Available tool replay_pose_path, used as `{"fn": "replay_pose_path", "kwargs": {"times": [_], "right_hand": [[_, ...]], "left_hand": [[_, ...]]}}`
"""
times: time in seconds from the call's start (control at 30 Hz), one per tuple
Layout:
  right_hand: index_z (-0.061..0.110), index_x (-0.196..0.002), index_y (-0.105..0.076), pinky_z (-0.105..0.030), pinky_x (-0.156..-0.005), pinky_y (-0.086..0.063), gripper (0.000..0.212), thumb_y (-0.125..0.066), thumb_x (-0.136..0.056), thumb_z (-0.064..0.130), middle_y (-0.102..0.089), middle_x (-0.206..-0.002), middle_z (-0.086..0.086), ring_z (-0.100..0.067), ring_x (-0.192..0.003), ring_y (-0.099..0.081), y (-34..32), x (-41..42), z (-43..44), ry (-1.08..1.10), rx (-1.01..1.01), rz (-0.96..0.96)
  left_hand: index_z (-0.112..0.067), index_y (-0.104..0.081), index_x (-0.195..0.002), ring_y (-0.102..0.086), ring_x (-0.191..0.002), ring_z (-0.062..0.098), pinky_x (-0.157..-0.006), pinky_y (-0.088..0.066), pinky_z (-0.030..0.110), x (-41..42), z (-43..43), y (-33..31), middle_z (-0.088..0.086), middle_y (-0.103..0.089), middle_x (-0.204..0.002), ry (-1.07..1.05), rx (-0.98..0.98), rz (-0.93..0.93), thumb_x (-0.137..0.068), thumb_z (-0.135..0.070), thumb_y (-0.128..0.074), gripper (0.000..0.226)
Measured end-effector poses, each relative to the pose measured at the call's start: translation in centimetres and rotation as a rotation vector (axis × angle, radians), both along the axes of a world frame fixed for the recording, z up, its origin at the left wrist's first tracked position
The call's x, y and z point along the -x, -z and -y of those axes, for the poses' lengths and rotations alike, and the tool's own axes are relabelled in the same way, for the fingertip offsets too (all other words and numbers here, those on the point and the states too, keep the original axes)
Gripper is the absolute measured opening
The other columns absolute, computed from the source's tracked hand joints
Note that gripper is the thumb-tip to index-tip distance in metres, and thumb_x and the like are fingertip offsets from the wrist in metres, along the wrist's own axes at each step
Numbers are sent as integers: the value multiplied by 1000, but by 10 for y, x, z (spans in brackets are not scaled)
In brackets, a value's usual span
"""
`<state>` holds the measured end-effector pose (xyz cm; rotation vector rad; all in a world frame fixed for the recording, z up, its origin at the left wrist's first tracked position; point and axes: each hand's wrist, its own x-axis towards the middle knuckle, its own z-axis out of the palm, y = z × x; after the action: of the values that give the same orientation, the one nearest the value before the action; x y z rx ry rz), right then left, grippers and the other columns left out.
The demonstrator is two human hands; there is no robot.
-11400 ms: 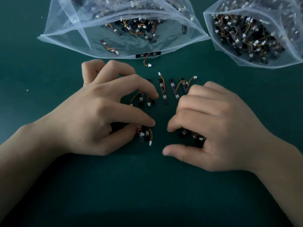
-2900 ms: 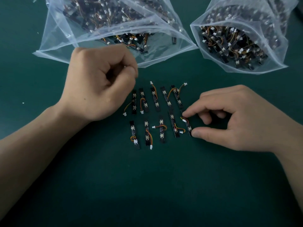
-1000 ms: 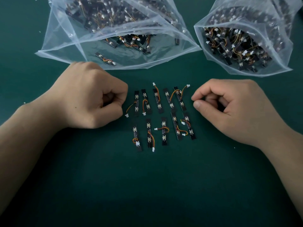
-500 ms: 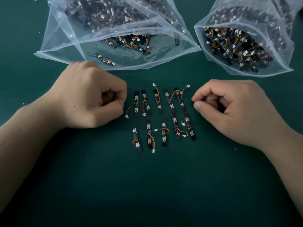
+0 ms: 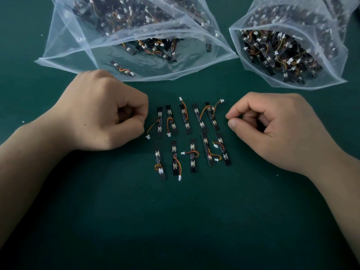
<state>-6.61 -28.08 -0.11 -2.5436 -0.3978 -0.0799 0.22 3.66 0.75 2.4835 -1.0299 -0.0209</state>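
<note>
Left hand point(image 5: 101, 114) and right hand point(image 5: 272, 129) sit clenched, empty, flanking ten switch strips point(image 5: 186, 119) in two rows on the worktop point(image 5: 175, 221). A careless knuckle could snag the loose wires point(image 5: 153, 126) and scatter the rows.

The two rows of small black circuit strips with orange wires point(image 5: 192, 156) are hemmed in by the curled left hand point(image 5: 101, 114) and right hand point(image 5: 272, 129), each just beside them. Open dark green mat point(image 5: 185, 221) lies on the near side. On the far side, two clear plastic bags of strips point(image 5: 155, 67) stand in the way, with a narrow gap between them.
</note>
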Motion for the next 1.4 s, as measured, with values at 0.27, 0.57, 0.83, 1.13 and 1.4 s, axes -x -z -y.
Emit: {"fn": "replay_pose_path", "kwargs": {"times": [0.27,0.57,0.83,1.13,1.4], "right_hand": [[28,-96,-74,-32,-57,-41,8,-69,-92,25,-57,-73,15,-10,-64,-52,2,0,-2,-12,-26,49],[19,-127,-70,-45,-70,-52,27,-52,-108,17,-61,-95,12,-11,-87,-60,4,0,-13,-120,-42,105],[24,-134,-69,-44,-74,-52,32,-48,-110,18,-56,-97,14,-8,-92,-55,4,-4,-23,-174,-27,83],[30,-136,-70,-45,-71,-51,37,-51,-109,15,-56,-101,3,-19,-92,-54,-3,-11,-36,-269,129,44],[30,-127,-72,-43,-65,-52,30,-49,-109,24,-59,-101,4,-23,-89,-59,-7,-13,-39,-213,219,109]], "left_hand": [[-28,-70,-80,-46,-53,20,-51,-45,34,2,2,3,-7,-49,-50,-28,49,22,-80,-20,-65,10],[-40,-77,-110,-54,-53,24,-55,-51,35,8,13,6,-10,-59,-58,-45,27,71,-95,-26,-62,25],[-40,-68,-100,-43,-54,-3,-60,-46,34,19,33,9,-14,-47,-54,-197,65,55,-91,-48,-61,14],[-37,-60,-96,-47,-56,11,-64,-38,35,22,45,10,-16,-53,-59,-318,31,50,-89,-46,-55,12],[-35,-64,-101,-47,-63,23,-65,-39,36,20,43,12,-17,-55,-60,-330,32,41,-91,-37,-52,16]]}}
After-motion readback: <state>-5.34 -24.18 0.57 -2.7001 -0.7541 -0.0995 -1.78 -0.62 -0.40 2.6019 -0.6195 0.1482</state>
